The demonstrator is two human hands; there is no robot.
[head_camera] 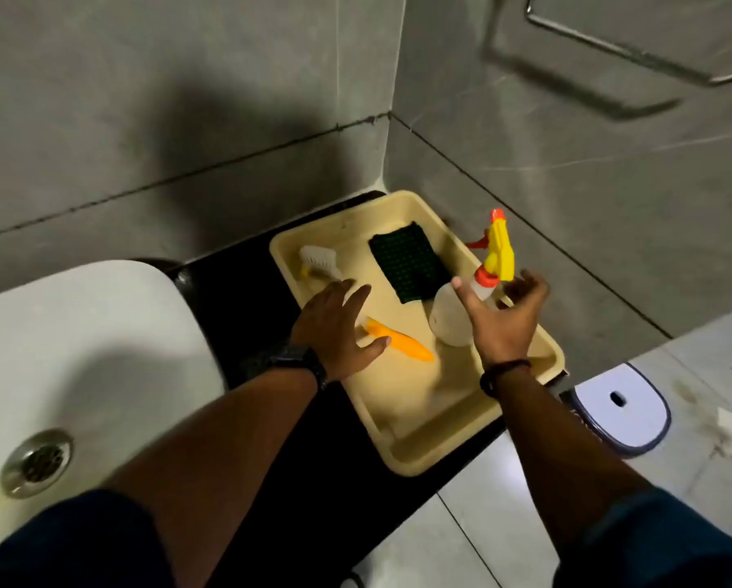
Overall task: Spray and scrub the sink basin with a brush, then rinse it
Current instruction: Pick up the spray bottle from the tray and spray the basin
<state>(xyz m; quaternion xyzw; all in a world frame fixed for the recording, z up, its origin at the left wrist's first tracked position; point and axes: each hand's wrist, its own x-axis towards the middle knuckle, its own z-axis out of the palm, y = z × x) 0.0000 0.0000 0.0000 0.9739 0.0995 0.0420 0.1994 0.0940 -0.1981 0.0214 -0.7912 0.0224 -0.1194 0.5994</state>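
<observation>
A white sink basin (101,333) with a metal drain (36,462) fills the lower left. To its right a beige tray (423,443) rests on the black counter. In the tray lies a brush with white bristles (315,258) and an orange handle (402,343). My left hand (339,328) hovers flat over the brush's middle, fingers spread, holding nothing. A white spray bottle (449,318) with a yellow and orange trigger head (500,248) stands at the tray's right side. My right hand (504,316) is open right beside the bottle, fingers curved around its neck without closing.
A dark green scrub pad (409,261) lies in the tray's far part. Grey tiled walls meet in a corner behind the tray. A white bin lid (623,407) sits on the floor at right. A metal rail (636,48) hangs on the right wall.
</observation>
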